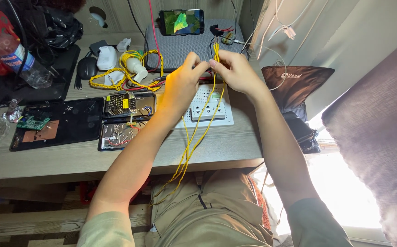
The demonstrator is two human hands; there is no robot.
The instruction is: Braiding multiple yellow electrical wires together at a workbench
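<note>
Both my hands are raised over the wooden desk, pinching a bundle of thin yellow wires that hangs down past the desk edge onto my lap. My left hand grips the wires from the left. My right hand pinches them from the right, fingertips nearly meeting the left. Under the hands lies a white switch and socket board. Behind it a grey pad holds a phone with a lit screen.
Left of the board lie two open metal circuit boxes, a black tablet with a small green circuit board, a tangle of yellow wire, a mouse, white adapters and a plastic bottle. A dark bag hangs at right.
</note>
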